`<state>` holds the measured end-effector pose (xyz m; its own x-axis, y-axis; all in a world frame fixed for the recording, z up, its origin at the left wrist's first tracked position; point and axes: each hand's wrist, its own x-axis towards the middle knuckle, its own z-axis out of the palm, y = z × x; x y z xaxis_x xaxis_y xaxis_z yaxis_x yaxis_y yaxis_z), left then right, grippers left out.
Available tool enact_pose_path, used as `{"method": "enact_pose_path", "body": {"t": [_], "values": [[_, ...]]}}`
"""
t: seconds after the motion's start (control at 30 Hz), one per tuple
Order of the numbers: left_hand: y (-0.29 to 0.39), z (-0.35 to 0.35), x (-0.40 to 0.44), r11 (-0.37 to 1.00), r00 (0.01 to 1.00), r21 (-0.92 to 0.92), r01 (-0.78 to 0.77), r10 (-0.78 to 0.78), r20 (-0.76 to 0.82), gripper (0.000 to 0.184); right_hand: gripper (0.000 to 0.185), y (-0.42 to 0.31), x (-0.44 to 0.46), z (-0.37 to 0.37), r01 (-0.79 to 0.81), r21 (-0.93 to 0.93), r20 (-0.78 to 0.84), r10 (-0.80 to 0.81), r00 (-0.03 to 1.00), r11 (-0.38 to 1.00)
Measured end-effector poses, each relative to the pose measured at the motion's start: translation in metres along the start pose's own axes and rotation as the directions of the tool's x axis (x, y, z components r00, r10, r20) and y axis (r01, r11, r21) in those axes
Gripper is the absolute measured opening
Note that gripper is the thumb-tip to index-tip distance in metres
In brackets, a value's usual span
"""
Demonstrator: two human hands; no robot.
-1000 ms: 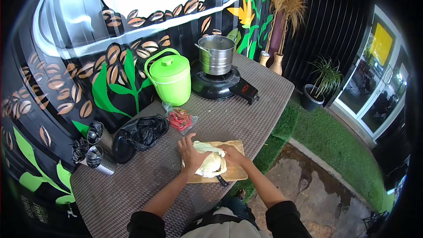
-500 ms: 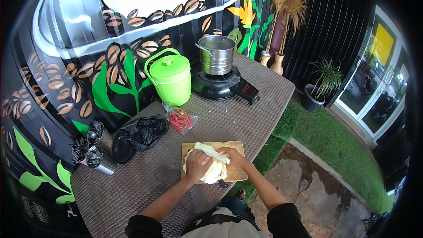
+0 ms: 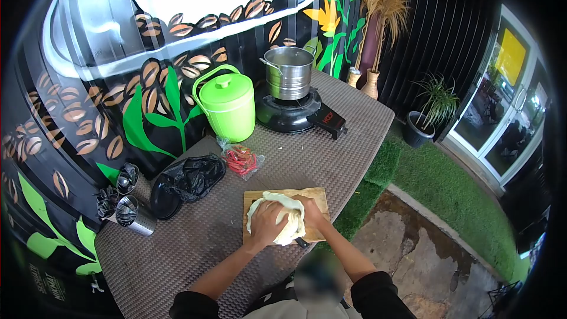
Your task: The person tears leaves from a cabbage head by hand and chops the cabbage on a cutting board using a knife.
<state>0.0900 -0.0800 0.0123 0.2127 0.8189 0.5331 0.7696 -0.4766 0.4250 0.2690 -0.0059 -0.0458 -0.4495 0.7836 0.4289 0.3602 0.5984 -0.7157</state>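
A pale, leafy cabbage [image 3: 289, 231] rests on a wooden cutting board [image 3: 317, 196]. My left hand [image 3: 267, 223] lies over its left side, fingers curved round it. On the cabbage's upper right, my right hand [image 3: 310, 210] grips the edge of a loose outer leaf, its fingertips partly hidden. The black handle of a knife [image 3: 302, 242] sticks out from under the cabbage at the board's near edge; the blade is hidden.
Beyond the board lie red chillies in a plastic bag [image 3: 241, 160] and a black plastic bag [image 3: 199, 175]. A green lidded bucket [image 3: 229, 106] and a stove [image 3: 285, 112] with a steel pot [image 3: 289, 75] stand farther back. Metal utensil holders [image 3: 136, 215] are at left.
My left hand has come down from the cabbage's upper left onto its side. The cabbage has shifted slightly, and its loose leaf now lies more across the top.
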Motion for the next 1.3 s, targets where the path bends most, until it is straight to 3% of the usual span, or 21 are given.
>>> {"method": "enact_pose_path", "body": {"t": [0.17, 0.23, 0.27, 0.3, 0.37, 0.47, 0.6, 0.67, 0.7, 0.77, 0.83, 0.87, 0.9, 0.97, 1.0, 1.03, 1.1, 1.13, 1.2, 1.23, 1.3], "values": [[-0.004, 0.003, -0.003, 1.000, 1.000, 0.008, 0.000, 0.000, -0.013, 0.032, 0.020, 0.032, 0.000, 0.013, -0.112, 0.106, -0.067, 0.119, 0.991, 0.988], [-0.007, 0.006, -0.004, 0.999, 1.000, 0.031, -0.028, 0.029, -0.005, 0.029, 0.019, 0.035, 0.002, 0.010, -0.494, 0.374, 0.203, 0.451, 0.869, 0.784], [-0.007, 0.009, -0.004, 0.999, 0.999, 0.028, -0.032, 0.032, -0.005, 0.029, 0.026, 0.037, 0.005, 0.008, -0.603, 0.363, 0.259, 0.544, 0.798, 0.711], [-0.007, 0.010, -0.006, 1.000, 1.000, 0.019, 0.006, -0.005, -0.019, 0.026, 0.026, 0.035, 0.008, 0.008, -0.603, 0.361, 0.255, 0.547, 0.798, 0.711], [-0.008, 0.012, -0.010, 0.999, 0.999, 0.007, 0.045, -0.045, -0.031, 0.025, 0.031, 0.031, 0.011, 0.011, -0.776, 0.125, 0.278, 0.729, 0.625, 0.618], [-0.009, 0.010, -0.012, 1.000, 0.998, 0.020, 0.012, -0.011, -0.059, 0.024, 0.033, 0.027, 0.011, 0.016, -0.792, 0.290, 0.279, 0.744, 0.607, 0.538], [-0.008, 0.006, -0.012, 1.000, 0.998, -0.013, 0.026, -0.026, -0.058, 0.023, 0.031, 0.066, 0.007, 0.038, -0.764, 0.277, 0.278, 0.712, 0.645, 0.583], [-0.009, 0.006, -0.015, 0.998, 0.997, -0.043, 0.055, -0.057, -0.048, 0.024, 0.029, 0.056, 0.007, 0.031, -0.614, 0.198, 0.187, 0.586, 0.789, 0.764], [-0.010, 0.005, -0.017, 0.997, 0.995, -0.022, 0.068, -0.069, -0.065, 0.027, 0.029, 0.059, 0.005, 0.030, -0.616, 0.197, 0.187, 0.588, 0.787, 0.763], [-0.010, 0.005, -0.018, 0.997, 0.993, 0.000, 0.082, -0.082, -0.085, 0.031, 0.028, 0.066, 0.005, 0.028, -0.252, 0.303, 0.153, 0.214, 0.965, 0.919], [-0.005, 0.000, -0.019, 0.889, 0.890, 0.182, 0.421, -0.366, -0.273, 0.043, 0.028, 0.053, 0.012, 0.023, -0.199, 0.303, 0.175, 0.151, 0.973, 0.932], [-0.016, 0.000, -0.020, 0.874, 0.826, 0.007, 0.486, -0.457, -0.331, 0.053, 0.028, 0.043, 0.016, 0.020, -0.146, 0.302, 0.193, 0.089, 0.977, 0.942], [-0.030, 0.004, -0.025, 0.875, 0.828, 0.008, 0.484, -0.455, -0.327, 0.053, 0.028, 0.030, 0.019, 0.020, -0.147, 0.303, 0.190, 0.092, 0.978, 0.941], [-0.063, 0.016, -0.040, 0.563, 0.583, -0.306, 0.767, -0.812, -0.034, 0.054, 0.025, 0.004, 0.025, 0.020, -0.193, 0.202, 0.184, 0.157, 0.970, 0.960], [-0.081, 0.019, -0.044, 0.552, 0.605, -0.331, 0.766, -0.792, 0.080, 0.051, 0.024, -0.003, 0.028, 0.016, -0.217, 0.224, 0.213, 0.170, 0.962, 0.950], [-0.087, 0.018, -0.042, 0.553, 0.605, -0.331, 0.765, -0.792, 0.076, 0.051, 0.024, -0.002, 0.028, 0.019, -0.214, 0.226, 0.214, 0.166, 0.963, 0.950], [-0.097, 0.020, -0.036, 0.461, 0.602, -0.427, 0.778, -0.743, 0.293, 0.047, 0.020, -0.005, 0.030, 0.023, -0.289, 0.260, 0.167, 0.252, 0.953, 0.921], [-0.100, 0.024, -0.034, 0.463, 0.603, -0.428, 0.777, -0.743, 0.291, 0.047, 0.020, -0.006, 0.032, 0.023, -0.286, 0.261, 0.166, 0.249, 0.954, 0.922], [-0.104, 0.029, -0.029, 0.489, 0.653, -0.504, 0.712, -0.725, 0.219, 0.034, 0.015, -0.011, 0.040, 0.018, -0.353, 0.442, 0.168, 0.310, 0.936, 0.825], [-0.105, 0.027, -0.023, 0.492, 0.656, -0.505, 0.709, -0.723, 0.216, 0.034, 0.015, -0.026, 0.048, 0.008, -0.349, 0.442, 0.166, 0.307, 0.937, 0.826], [-0.103, 0.021, -0.007, 0.816, 0.887, -0.426, 0.390, -0.458, -0.063, 0.025, 0.018, -0.064, 0.058, -0.014, -0.278, 0.240, 0.074, 0.268, 0.961, 0.930]]}}
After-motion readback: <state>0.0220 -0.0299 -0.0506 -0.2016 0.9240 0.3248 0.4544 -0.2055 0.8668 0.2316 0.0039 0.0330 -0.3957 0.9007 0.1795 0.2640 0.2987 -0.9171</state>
